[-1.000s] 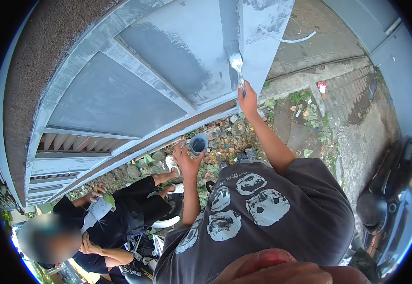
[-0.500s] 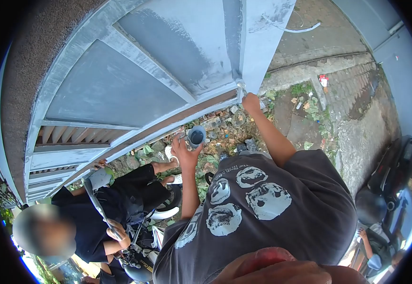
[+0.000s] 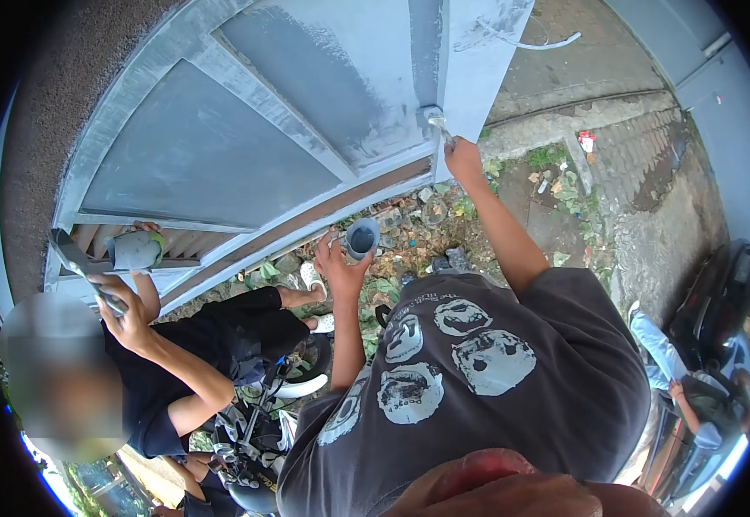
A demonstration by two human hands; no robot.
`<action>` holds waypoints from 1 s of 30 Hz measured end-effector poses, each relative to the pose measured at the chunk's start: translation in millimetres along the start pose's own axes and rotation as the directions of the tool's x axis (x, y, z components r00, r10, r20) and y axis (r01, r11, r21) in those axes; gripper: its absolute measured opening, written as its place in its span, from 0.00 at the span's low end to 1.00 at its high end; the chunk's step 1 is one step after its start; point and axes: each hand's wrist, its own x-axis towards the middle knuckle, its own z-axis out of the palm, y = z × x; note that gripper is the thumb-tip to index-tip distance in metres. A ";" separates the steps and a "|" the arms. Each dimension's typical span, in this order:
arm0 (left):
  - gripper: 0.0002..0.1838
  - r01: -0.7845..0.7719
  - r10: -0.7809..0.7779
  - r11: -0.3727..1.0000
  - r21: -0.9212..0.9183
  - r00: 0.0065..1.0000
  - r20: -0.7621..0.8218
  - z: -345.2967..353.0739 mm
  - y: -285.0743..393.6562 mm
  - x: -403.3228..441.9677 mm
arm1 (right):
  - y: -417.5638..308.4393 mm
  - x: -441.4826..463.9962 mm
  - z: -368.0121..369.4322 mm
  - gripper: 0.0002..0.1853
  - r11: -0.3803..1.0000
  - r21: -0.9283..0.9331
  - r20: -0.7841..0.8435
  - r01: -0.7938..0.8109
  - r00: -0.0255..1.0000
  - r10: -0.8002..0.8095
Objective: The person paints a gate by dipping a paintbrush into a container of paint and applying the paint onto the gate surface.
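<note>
My right hand (image 3: pixel 463 161) is closed around the handle of a paintbrush (image 3: pixel 440 126). The bristles touch the gate's upright bar, just above its lower corner. A cup of grey paint (image 3: pixel 363 237) is in my left hand (image 3: pixel 340 265), with the fingers wrapped round its side, a little below the gate's bottom edge. The grey-blue metal gate (image 3: pixel 211 155) has recessed panels, and its paint looks patchy and streaked in places.
On the left a co-worker (image 3: pixel 168 362) holds a wide brush (image 3: pixel 78 263) and a paint container (image 3: pixel 136 250). A motorcycle (image 3: pixel 259 431) stands behind. Rubble and leaves (image 3: pixel 418 224) cover the ground below the gate. Another person (image 3: pixel 703 401) is near a dark vehicle (image 3: pixel 724 310) at right.
My right hand and paintbrush have moved up the bar, away from the corner. My left hand with the cup has barely shifted. The co-worker has raised the brush and container towards the gate.
</note>
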 end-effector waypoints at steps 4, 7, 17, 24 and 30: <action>0.34 -0.018 0.017 0.999 0.033 0.999 0.036 1.0 -5.5 -2.1 | -52.6 -31.8 -69.7 0.14 0.961 0.173 -0.290 0.215 0.944 -0.159; 0.34 -0.042 0.040 0.999 0.031 0.996 0.074 1.6 -4.5 3.5 | -84.1 -34.5 -114.3 0.16 0.927 0.183 -0.453 0.326 0.865 -0.215; 0.35 -0.123 0.124 0.992 -0.015 0.991 0.043 0.7 -14.6 3.1 | -139.0 -67.8 -167.1 0.18 0.846 0.168 -0.688 0.507 0.675 -0.268; 0.33 -0.107 0.109 0.993 -0.055 0.994 0.032 -5.8 -41.9 -22.8 | -92.8 -23.3 -72.2 0.17 0.863 0.122 -0.618 0.491 0.718 -0.322; 0.36 -0.136 0.136 0.991 0.012 0.991 -0.005 -18.9 -52.9 -35.4 | 8.6 -48.1 38.2 0.14 0.998 -0.047 -0.099 0.041 0.994 -0.046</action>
